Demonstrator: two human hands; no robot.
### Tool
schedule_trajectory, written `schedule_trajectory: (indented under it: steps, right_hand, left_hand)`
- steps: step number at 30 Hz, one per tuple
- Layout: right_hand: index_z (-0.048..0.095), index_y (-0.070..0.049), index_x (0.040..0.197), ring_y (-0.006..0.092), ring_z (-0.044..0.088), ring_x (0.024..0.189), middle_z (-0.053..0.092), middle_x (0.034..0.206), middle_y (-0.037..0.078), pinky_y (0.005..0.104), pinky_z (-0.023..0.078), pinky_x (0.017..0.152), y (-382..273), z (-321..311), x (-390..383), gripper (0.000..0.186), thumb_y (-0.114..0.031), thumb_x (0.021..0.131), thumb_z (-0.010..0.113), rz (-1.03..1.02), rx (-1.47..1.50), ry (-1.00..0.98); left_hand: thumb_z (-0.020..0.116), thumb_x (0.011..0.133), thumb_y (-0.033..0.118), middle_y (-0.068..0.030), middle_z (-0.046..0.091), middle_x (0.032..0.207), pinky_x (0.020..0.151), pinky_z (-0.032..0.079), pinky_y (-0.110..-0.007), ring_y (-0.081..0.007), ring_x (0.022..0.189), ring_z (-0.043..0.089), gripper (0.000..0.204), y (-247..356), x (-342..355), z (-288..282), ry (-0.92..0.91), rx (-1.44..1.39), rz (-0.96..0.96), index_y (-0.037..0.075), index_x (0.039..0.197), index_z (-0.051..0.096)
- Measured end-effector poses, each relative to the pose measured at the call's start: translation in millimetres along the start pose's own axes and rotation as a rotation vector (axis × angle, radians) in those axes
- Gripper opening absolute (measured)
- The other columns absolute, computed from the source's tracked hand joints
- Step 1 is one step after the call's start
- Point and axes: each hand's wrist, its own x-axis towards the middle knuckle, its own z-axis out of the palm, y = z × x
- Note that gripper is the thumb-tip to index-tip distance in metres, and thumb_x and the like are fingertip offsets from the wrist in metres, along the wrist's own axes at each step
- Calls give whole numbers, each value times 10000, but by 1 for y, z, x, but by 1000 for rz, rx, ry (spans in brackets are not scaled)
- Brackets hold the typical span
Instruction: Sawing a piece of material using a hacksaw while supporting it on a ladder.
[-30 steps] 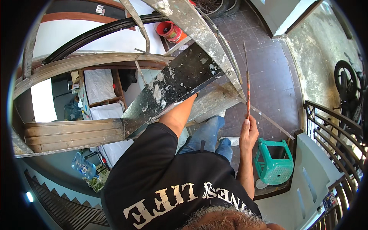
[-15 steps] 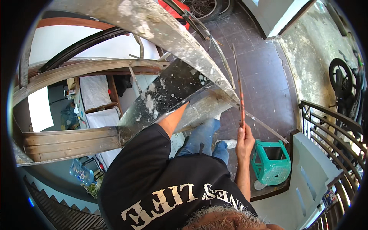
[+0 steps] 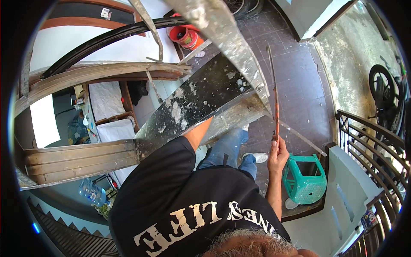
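Two arms reach out from a black shirt [image 3: 171,171], with jeans [image 3: 224,147] and a pale shoe [image 3: 257,157] below. The left forearm [image 3: 200,132] passes behind a black board [image 3: 184,105] blotched with pale spatters; the left hand is hidden there, so its grip cannot be told. The right hand [image 3: 278,156] is closed around the lower end of a thin rod [image 3: 277,115], orange near the fingers and dark toward the tip, which points away over the floor. The board slopes up between a brown-stained metal rail [image 3: 81,158] on the left and a spattered beam [image 3: 227,34] overhead. Just beside the right forearm stands a green stool [image 3: 306,192]. Beyond the hand, a narrow strip [image 3: 308,141] runs slantwise over the dark tiled floor [image 3: 299,77], which shines in patches. A pale wall [image 3: 359,169] with slots closes the right side, topped by a dark railing [image 3: 369,125]. At the left, stairs [image 3: 81,233] and a clear blue bottle [image 3: 92,192] show below the rail, and white sheets [image 3: 105,100] above it. Farther off are a red bucket [image 3: 184,36], rough concrete [image 3: 342,64] and a black wheel [image 3: 380,87]. Half a second ago the beam covered the bucket; now the bucket shows again. Less of the left forearm is visible than a second ago, and the rod, held by the same hand, leans slightly more to the left.
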Motion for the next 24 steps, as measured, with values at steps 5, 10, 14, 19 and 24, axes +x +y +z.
schedule_trajectory:
  steps: [5, 10, 14, 19, 24]
  right_hand:
    - [625, 31, 1088, 53, 444, 612, 532, 677, -1, 227, 353, 537, 35, -5, -6, 288, -209, 941, 566, -26, 214, 9]
    - [632, 32, 1075, 70, 485, 632, 558, 686, 31, 242, 392, 560, -12, -23, -45, 296, -221, 941, 557, 39, -42, 39]
    - [635, 22, 1062, 87, 506, 661, 604, 727, 66, 262, 426, 589, 1, -63, -113, 289, -228, 950, 542, -53, -174, 53]
    - [635, 28, 1047, 94, 498, 642, 567, 686, 64, 265, 419, 579, -23, -41, -56, 303, -244, 958, 533, 6, -130, 19]
    - [639, 22, 1042, 93, 485, 626, 543, 657, 40, 275, 414, 565, -26, -14, -25, 304, -253, 963, 535, 38, -51, 27]
  left_hand:
    - [463, 899, 135, -211, 596, 831, 831, 488, -381, -342, 789, 602, 231, 6, -2, 7, 19, 84, 63, -21, 1034, 565]
    - [461, 904, 143, -203, 592, 819, 823, 487, -378, -334, 782, 599, 230, 33, -15, 14, 30, 141, 149, -18, 1035, 561]
    - [433, 929, 173, -172, 549, 770, 767, 470, -383, -309, 743, 564, 220, 44, -16, 50, -125, -650, -260, -6, 986, 547]
    - [372, 948, 270, -226, 494, 689, 666, 420, -426, -379, 667, 494, 389, 10, 43, -91, -103, -1186, -583, -16, 723, 512]
    - [422, 884, 297, -272, 601, 730, 674, 473, -521, -463, 723, 589, 390, 11, 37, -101, 49, -816, -575, -4, 705, 592]
